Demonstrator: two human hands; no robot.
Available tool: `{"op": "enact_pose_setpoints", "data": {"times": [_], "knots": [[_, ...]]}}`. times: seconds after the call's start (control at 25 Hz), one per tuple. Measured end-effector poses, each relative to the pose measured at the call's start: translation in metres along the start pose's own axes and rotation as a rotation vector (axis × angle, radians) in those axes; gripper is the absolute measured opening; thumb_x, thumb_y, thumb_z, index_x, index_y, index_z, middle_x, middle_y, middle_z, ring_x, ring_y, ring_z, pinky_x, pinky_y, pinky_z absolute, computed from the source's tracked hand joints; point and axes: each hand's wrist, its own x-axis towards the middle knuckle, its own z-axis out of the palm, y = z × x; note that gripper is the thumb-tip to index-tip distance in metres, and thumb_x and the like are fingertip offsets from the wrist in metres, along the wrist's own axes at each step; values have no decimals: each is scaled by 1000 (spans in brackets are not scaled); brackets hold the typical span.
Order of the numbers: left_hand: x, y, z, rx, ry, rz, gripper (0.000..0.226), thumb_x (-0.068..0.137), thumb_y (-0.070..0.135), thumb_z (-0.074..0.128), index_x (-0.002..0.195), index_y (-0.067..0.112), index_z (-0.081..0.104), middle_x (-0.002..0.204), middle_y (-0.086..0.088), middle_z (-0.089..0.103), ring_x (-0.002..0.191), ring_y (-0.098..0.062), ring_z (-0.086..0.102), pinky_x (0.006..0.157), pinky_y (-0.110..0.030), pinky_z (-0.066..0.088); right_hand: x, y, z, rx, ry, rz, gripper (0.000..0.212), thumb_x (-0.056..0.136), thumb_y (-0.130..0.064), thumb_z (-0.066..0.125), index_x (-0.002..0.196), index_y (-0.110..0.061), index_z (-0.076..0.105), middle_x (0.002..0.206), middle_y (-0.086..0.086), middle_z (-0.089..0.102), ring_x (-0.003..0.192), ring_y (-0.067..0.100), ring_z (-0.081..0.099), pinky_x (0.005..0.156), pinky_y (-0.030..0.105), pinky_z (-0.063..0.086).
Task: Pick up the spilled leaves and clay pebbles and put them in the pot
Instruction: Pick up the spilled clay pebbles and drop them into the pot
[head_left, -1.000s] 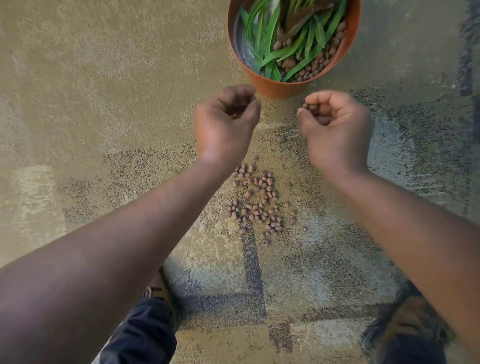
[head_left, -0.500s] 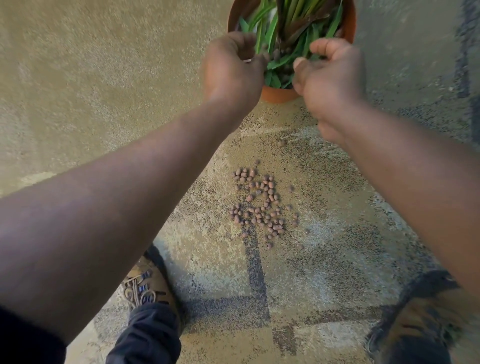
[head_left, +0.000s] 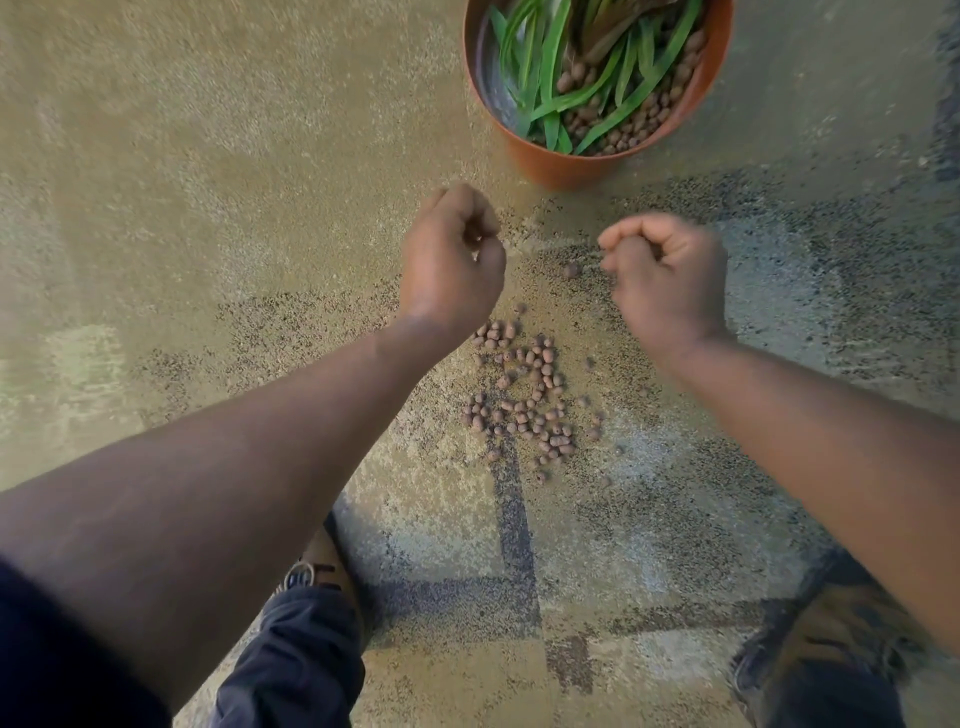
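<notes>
An orange pot stands at the top, holding green leaves and clay pebbles. A patch of spilled brown pebbles lies on the carpet below my hands, and a single pebble lies between them. My left hand hovers left of the pot's base with its fingers curled. My right hand hovers below the pot, also curled. I see no pebbles in either hand, and both are blurred.
The floor is a patterned tan and grey carpet. My left shoe and dark trouser leg are at the bottom centre. My right shoe is at the bottom right, close under the pebble patch.
Both hands reached up over the pot's rim and have come back down toward the spilled pebbles. The pebbles seen in my right hand a second ago no longer show.
</notes>
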Motion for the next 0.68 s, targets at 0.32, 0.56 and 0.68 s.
{"op": "enact_pose_setpoints", "data": {"times": [0.32, 0.56, 0.68], "knots": [[-9, -28, -3, 69, -4, -144, 31, 83, 8, 59, 76, 33, 42, 82, 10, 53, 74, -13, 50, 62, -26, 44, -21, 30, -4, 292, 160, 382, 34, 94, 1, 48, 81, -16, 74, 63, 7, 64, 40, 11, 43, 33, 18, 30], [-7, -27, 0, 93, -13, -123, 30, 83, 11, 61, 75, 33, 44, 85, 14, 50, 76, -8, 51, 65, -16, 40, -17, 29, 1, 357, 165, 420, 33, 88, 4, 48, 78, -14, 74, 59, 6, 62, 37, 9, 41, 34, 16, 28], [-8, -28, 1, 94, -28, -126, 23, 84, 10, 62, 78, 28, 50, 84, 17, 49, 78, -9, 54, 65, -15, 40, -16, 28, 3, 348, 150, 415, 33, 88, 4, 48, 78, -13, 75, 59, 6, 62, 37, 9, 42, 34, 16, 29]]}}
